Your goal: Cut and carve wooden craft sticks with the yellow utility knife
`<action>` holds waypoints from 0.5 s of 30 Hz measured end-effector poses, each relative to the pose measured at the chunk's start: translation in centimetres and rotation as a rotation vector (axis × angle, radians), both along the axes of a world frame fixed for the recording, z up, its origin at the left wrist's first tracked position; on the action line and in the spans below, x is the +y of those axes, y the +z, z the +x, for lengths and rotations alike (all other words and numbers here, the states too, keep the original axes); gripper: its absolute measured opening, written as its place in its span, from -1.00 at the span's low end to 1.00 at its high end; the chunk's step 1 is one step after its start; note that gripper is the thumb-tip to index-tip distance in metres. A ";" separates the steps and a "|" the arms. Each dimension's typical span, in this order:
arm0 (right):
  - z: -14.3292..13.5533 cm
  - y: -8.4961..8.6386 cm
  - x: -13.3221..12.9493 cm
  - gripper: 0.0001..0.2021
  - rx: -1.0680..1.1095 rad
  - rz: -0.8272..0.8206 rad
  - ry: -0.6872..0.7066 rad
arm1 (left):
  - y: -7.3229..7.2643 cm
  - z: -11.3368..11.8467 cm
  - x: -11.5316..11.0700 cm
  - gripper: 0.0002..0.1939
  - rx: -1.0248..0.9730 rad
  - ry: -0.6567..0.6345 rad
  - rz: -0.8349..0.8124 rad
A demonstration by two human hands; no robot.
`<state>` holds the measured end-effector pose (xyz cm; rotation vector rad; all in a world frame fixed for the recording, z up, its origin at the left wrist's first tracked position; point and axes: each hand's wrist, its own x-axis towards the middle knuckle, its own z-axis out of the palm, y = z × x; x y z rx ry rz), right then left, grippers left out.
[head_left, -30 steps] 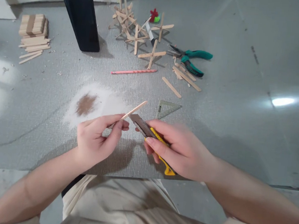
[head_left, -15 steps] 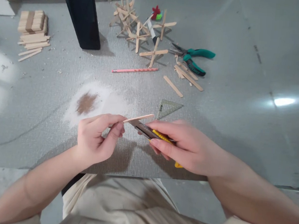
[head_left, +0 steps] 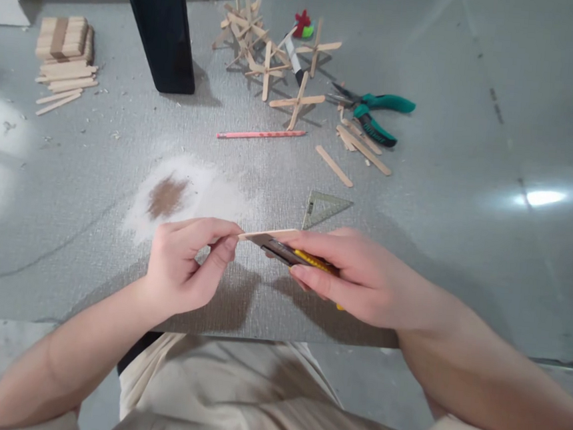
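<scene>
Between finger and thumb, my left hand [head_left: 189,260] pinches one end of a wooden craft stick [head_left: 275,232], held above the table near its front edge. My right hand [head_left: 356,274] is wrapped round a utility knife [head_left: 315,261] with a yellow slider. The knife's blade lies against the stick's edge, close to my left fingertips. The stick's far end comes up beside my right index finger. Just beyond my hands lies a clear triangular set square [head_left: 324,210].
Several crossed craft-stick pieces [head_left: 296,101] stand at the back, near a marker [head_left: 294,58]. Green-handled pliers [head_left: 376,109] rest on loose sticks. A pink pencil [head_left: 261,134], a patch of brown dust [head_left: 168,196], a stick bundle [head_left: 64,38] and a black upright object [head_left: 162,30] are farther left.
The far end of the craft stick has tipped down toward my right hand. The knife now lies at a flatter angle to it, and my left hand has barely moved.
</scene>
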<state>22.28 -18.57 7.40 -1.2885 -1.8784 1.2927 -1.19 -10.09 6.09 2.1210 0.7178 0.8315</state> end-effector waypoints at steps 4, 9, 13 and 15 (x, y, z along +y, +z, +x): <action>0.0 0.0 0.1 -0.67 -0.034 0.024 0.000 | 0.0 0.0 0.1 -0.87 0.008 -0.010 0.008; 0.1 0.0 0.2 -0.64 -0.053 0.021 0.012 | -0.1 0.1 0.3 -0.87 0.002 -0.051 0.020; 0.6 0.1 0.1 -0.74 -0.057 0.003 0.053 | -0.2 0.1 0.5 -0.87 0.003 -0.051 -0.007; 0.8 0.2 -0.1 -0.80 0.018 0.002 0.064 | -0.3 0.0 0.5 -0.87 -0.009 -0.046 -0.030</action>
